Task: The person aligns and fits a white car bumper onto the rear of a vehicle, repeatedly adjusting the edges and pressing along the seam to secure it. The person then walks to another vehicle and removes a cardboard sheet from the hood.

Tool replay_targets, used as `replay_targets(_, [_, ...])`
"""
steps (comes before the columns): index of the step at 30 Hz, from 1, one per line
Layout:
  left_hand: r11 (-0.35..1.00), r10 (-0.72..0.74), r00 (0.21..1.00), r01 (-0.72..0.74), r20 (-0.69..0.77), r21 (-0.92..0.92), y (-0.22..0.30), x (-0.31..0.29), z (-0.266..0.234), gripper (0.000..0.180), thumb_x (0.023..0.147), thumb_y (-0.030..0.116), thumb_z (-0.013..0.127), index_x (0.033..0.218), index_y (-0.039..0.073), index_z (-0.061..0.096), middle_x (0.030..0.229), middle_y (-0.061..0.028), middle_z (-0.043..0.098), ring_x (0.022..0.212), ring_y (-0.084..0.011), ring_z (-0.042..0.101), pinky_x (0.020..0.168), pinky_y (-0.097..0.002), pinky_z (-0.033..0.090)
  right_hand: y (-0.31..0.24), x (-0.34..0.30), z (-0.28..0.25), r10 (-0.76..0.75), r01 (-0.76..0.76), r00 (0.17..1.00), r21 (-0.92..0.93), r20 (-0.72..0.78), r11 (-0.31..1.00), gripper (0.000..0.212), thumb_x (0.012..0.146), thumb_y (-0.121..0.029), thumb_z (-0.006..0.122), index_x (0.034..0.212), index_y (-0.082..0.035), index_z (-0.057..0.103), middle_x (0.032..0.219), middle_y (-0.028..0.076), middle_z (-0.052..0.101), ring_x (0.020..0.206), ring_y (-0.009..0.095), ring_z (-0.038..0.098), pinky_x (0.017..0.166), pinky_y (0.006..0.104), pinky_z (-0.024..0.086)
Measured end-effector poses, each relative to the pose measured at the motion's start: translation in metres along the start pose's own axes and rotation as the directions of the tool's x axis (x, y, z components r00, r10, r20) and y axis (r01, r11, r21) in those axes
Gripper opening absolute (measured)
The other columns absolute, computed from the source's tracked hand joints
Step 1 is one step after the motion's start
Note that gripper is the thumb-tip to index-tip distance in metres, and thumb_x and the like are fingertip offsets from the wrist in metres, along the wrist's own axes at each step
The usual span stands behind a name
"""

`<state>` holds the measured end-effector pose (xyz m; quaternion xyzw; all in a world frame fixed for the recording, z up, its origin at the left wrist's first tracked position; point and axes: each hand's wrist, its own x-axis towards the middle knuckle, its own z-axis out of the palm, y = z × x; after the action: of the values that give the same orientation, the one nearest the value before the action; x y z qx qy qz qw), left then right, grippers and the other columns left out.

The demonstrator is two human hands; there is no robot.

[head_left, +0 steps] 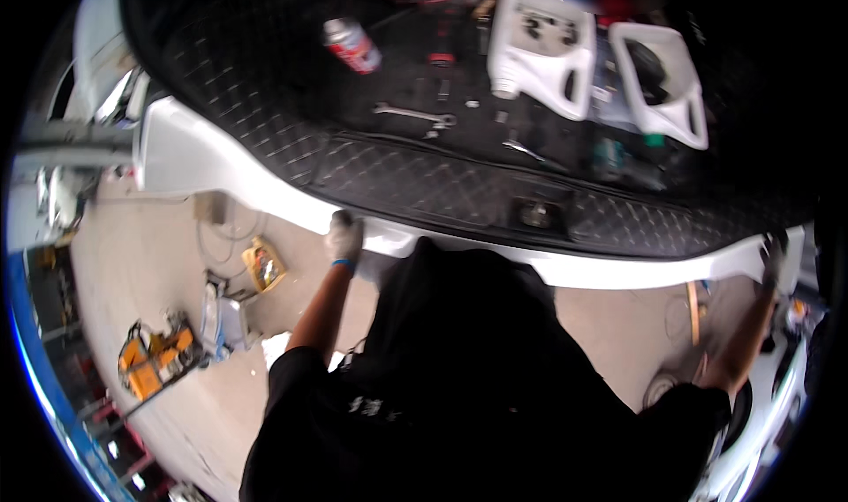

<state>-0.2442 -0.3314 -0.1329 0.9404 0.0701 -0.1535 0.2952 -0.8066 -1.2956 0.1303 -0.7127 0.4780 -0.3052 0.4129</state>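
While the head view looks down past the dark shirt (468,352), the left hand (344,235), gloved and with a blue band at the wrist, meets the outer edge of a long white bumper (618,272). That bumper curves across the rear of a vehicle, just in front of the person. Far along it, near its right end, is the right hand (774,255), darkly shaded. Whether either grip is clamped around the edge or merely laid against it, I cannot tell. Beyond the bumper, the quilted black cargo liner (406,184) carries a red-and-white can (353,46), a wrench (413,114) and two cut-open white jugs (548,83). On the floor (168,255), left of the left arm, stand a yellow container (263,265) and orange equipment (155,361).
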Motion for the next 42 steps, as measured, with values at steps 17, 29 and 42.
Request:
replay_targets(17, [0.020, 0.787, 0.151, -0.975, 0.598, 0.220, 0.246, -0.102, 0.030, 0.075, 0.073, 0.031, 0.080, 0.136, 0.008, 0.047, 0.140, -0.0187, 0.046, 0.129, -0.0411, 0.043, 0.109, -0.0564, 0.032, 0.056, -0.322, 0.331, 0.511, -0.679, 0.429, 0.107, -0.745, 0.726, 0.059, 0.088, -0.047, 0.055, 0.118, 0.004, 0.059, 0.118, 0.031, 0.063, 0.113, 0.043, 0.061, 0.099, 0.0487, 0.047])
replay_targets(29, [-0.345, 0.691, 0.019, -0.869, 0.722, 0.354, 0.279, -0.177, 0.164, 0.130, 0.065, 0.056, 0.081, 0.155, 0.000, 0.006, 0.156, -0.0350, 0.010, 0.144, -0.0550, 0.011, 0.109, -0.0718, 0.019, 0.128, -0.439, 0.486, 0.957, -0.501, 0.174, 0.816, -0.230, 0.287, 0.080, 0.095, -0.057, 0.032, 0.127, 0.013, 0.053, 0.129, 0.036, 0.054, 0.126, 0.045, 0.051, 0.107, 0.0477, 0.039])
replay_targets(42, [-0.210, 0.714, 0.108, -0.909, 0.692, 0.359, 0.272, -0.179, 0.157, 0.126, 0.065, 0.042, 0.085, 0.156, 0.005, 0.007, 0.159, -0.0290, 0.011, 0.147, -0.0493, 0.013, 0.113, -0.0682, 0.019, 0.135, -0.465, 0.467, 0.921, -0.383, 0.213, 0.840, -0.325, 0.385, 0.066, 0.102, -0.050, 0.030, 0.118, 0.007, 0.059, 0.117, 0.032, 0.062, 0.109, 0.045, 0.061, 0.090, 0.0495, 0.049])
